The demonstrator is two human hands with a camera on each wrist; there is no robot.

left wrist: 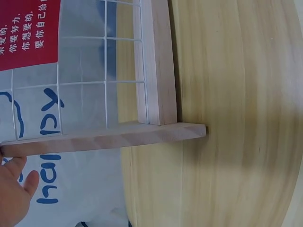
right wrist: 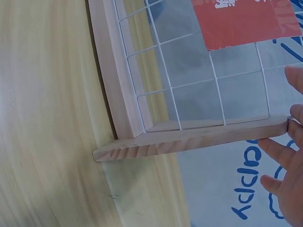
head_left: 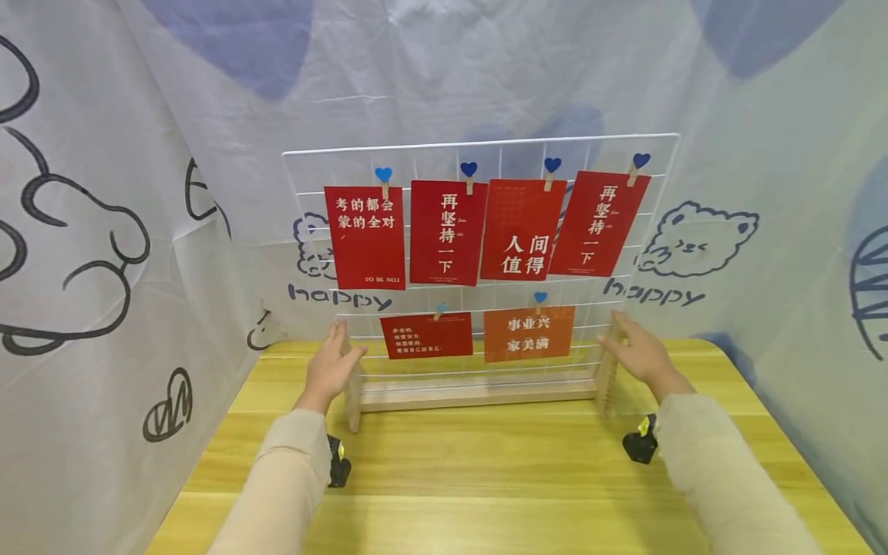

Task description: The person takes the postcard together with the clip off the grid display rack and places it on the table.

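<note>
A white wire grid rack (head_left: 481, 144) is standing in the middle of the frame, near the far edge of the wooden surface (head_left: 486, 478). A wooden base bar (head_left: 479, 395) is running along its bottom. The left post (left wrist: 104, 139) and the right post (right wrist: 189, 141) are standing at its 2 ends. These wood parts seem to be holding the wire up.

6 little heart clips (head_left: 469, 169) are pinching 6 cards onto the wires, so the cards aren't falling. 4 red cards (head_left: 368, 247) are hanging in the upper row, and the right one is tilting. Lower down, 1 wide red card (head_left: 423, 343) and 1 orange card (head_left: 502, 351) are hanging side by side.

The left hand (head_left: 327, 368) is touching the left post near its top, with its thumb sticking out. The right hand (head_left: 641, 358) is touching the right post's top, its fingers spreading wide. Touching both ends like this is probably helping the rack sit straight.

The cloth (head_left: 451, 69) with bear drawings is hanging behind the rack, so the back is looking tight. More open room is lying in front, between the 2 sleeves (head_left: 728, 462). The surface's side edges are slanting outward toward the lower corners.
</note>
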